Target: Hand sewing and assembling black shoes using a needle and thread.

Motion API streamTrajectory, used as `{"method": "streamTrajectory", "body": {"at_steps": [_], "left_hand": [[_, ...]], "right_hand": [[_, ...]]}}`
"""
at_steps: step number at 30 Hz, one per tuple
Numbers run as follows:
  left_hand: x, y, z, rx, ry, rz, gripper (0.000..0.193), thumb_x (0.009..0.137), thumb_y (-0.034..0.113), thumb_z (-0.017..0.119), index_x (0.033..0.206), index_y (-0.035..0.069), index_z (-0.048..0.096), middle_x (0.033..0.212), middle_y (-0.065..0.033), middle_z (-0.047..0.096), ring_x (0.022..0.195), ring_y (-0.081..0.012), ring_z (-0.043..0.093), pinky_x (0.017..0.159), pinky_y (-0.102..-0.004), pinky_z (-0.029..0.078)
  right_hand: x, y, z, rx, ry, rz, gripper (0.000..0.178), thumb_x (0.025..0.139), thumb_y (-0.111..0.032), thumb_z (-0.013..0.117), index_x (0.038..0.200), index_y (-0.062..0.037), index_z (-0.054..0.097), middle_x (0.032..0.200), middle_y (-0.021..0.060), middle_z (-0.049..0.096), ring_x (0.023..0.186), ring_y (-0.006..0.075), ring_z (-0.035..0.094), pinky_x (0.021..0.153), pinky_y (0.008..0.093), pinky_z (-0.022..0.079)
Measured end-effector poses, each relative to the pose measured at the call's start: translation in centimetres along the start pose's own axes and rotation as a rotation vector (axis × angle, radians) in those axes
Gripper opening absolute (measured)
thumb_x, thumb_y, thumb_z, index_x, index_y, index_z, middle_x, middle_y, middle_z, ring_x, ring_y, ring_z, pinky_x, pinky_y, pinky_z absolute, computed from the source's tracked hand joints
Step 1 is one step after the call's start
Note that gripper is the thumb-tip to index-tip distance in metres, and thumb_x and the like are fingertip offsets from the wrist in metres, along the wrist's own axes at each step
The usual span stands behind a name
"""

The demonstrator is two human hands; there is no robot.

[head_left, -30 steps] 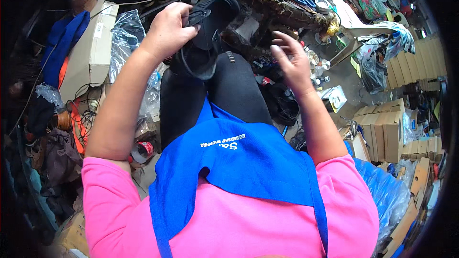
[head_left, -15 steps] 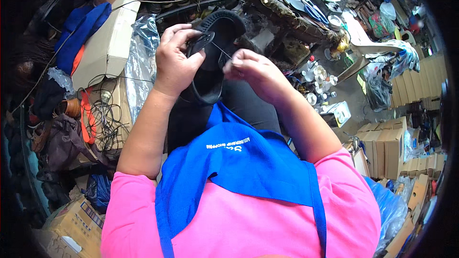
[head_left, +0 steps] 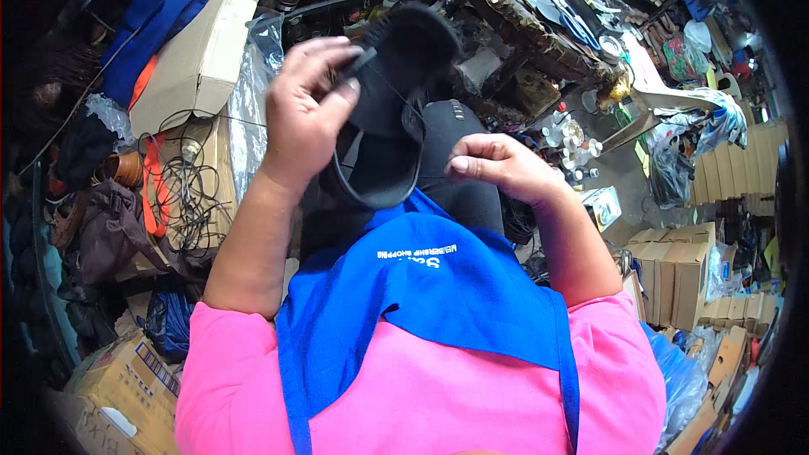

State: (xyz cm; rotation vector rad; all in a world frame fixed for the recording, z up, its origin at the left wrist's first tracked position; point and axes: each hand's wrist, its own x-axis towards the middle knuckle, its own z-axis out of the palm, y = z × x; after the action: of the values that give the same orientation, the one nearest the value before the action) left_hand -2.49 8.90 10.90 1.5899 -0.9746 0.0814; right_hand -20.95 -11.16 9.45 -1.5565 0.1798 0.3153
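left hand pinches the black shoe, long axis slanting forward-right, while right hand presses its fingertips together.

Black shoe, blue apron

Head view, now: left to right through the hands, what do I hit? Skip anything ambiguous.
Orange strap → left hand → black shoe → right hand → upright cardboard boxes.
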Motion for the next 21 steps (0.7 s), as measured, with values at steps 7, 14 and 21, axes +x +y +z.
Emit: {"method": "streamTrajectory", "body": {"at_steps": [7, 14, 21], "left_hand": [[1.6, -3.7, -2.9, -0.103, 0.256, -0.161, 0.026, 0.077, 0.004, 0.065, 0.102, -0.001, 0.061, 0.095, -0.0045, 0.061, 0.068, -0.0067, 0.055, 0.064, -0.0218, 0.046], [-1.0, -6.3, -4.7, -0.232, 0.079, -0.467, 0.024, 0.076, 0.004, 0.062, 0.099, -0.002, 0.061, 0.08, -0.002, 0.062, 0.07, -0.0076, 0.055, 0.068, -0.0215, 0.046], [-5.4, -8.9, -2.7, -0.266, -0.284, -0.803, 0.019, 0.074, 0.004, 0.062, 0.092, 0.0, 0.063, 0.079, -0.0017, 0.063, 0.071, -0.0092, 0.057, 0.068, -0.023, 0.046]], "right_hand": [[-0.8, -1.7, -0.9, -0.118, 0.147, 0.032, 0.024, 0.09, -0.028, 0.058, 0.096, -0.005, 0.063, 0.086, -0.0035, 0.059, 0.079, 0.0068, 0.051, 0.073, 0.0239, 0.043], [-8.0, -3.0, -7.1, -0.117, 0.52, -0.04, 0.027, 0.088, -0.025, 0.059, 0.1, -0.0017, 0.063, 0.074, -0.0031, 0.053, 0.065, 0.0038, 0.044, 0.061, 0.0189, 0.036], [-13.3, -4.0, -12.7, 0.522, 0.365, -0.726, 0.032, 0.094, -0.015, 0.049, 0.124, -0.0037, 0.052, 0.075, -0.004, 0.044, 0.066, 0.0058, 0.042, 0.085, 0.033, 0.034]]}}
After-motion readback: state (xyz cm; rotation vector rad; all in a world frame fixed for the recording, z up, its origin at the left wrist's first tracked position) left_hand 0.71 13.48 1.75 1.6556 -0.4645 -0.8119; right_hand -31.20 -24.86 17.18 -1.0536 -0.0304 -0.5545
